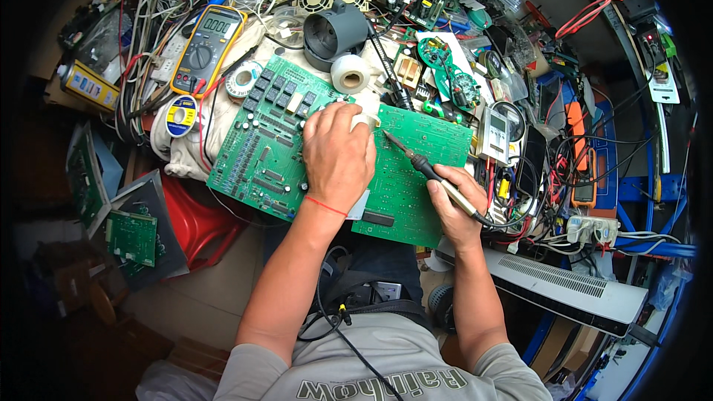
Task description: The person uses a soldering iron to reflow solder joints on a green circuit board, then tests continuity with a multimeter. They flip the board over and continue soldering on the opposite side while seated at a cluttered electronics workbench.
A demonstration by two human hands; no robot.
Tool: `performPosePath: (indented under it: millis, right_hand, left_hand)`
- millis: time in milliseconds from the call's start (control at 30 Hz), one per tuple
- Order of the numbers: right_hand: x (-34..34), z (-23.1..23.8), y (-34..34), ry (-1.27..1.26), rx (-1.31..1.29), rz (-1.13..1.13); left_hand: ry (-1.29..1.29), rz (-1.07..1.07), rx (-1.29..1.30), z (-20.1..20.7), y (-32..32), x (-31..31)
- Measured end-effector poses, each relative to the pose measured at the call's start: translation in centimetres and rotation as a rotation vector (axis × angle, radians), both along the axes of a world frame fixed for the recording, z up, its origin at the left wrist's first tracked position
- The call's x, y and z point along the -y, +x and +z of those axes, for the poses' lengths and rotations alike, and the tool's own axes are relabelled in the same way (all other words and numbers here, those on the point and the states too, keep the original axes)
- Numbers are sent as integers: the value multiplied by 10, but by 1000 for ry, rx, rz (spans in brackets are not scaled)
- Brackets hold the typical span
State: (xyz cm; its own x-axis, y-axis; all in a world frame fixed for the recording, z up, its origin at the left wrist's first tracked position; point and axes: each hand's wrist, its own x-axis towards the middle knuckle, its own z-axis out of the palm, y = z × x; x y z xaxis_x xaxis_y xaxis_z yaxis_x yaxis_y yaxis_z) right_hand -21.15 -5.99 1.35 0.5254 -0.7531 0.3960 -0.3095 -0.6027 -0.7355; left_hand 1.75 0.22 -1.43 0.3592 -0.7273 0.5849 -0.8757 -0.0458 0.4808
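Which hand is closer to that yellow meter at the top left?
Left. The left hand rests on the green circuit board, just right of and below the yellow meter. The right hand, holding the soldering iron, is farther right.

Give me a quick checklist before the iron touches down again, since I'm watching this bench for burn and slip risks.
1. Soldering iron gripped firmly in the right hand: ok.
2. Iron tip over the green circuit board, clear of the left hand: ok, a gap shows.
3. Left hand pressing the board down: ok, palm flat on it.
4. Board lying steady: cannot tell, it overlaps a second green board on cloth.
5. Iron's cord free of snags: cannot tell, it runs into tangled wires at right.
6. Solder within reach: ok, solder spool lies left of the boards.
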Motion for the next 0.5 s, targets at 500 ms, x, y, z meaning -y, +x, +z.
performPosePath:
  millis: [500]
  right_hand:
    - [1,-3,-6,23,43,-19]
  left_hand:
    - [-3,0,-12,0,-1,-2]
